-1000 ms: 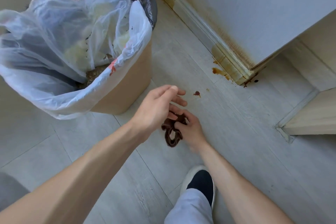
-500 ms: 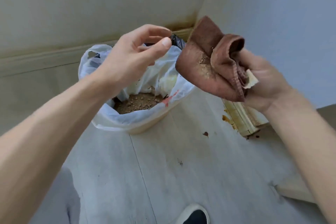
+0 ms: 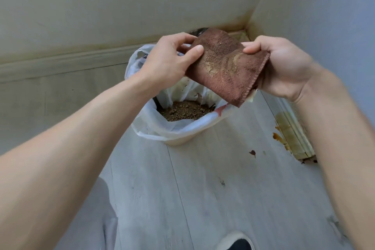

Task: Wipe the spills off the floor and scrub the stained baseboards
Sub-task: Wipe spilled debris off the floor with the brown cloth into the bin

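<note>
A brown cloth, dusted with pale grit, is stretched flat between both hands above the waste bin. My left hand pinches its left edge with thumb on top. My right hand grips its right edge. The bin has a white plastic liner and brown dirt inside. A small dark spill spot lies on the pale floor. The baseboard along the right wall carries brown-yellow stains, with an orange smear at its foot.
The bin stands near the room corner, against the left wall's baseboard, which is also yellowed. A shoe shows at the bottom edge. A faint dark mark sits on the floorboards in front of the bin.
The cloth went from the floor up over the bin. My left hand, open half a second ago, now pinches the cloth's left edge, and the bunched cloth is spread flat.
</note>
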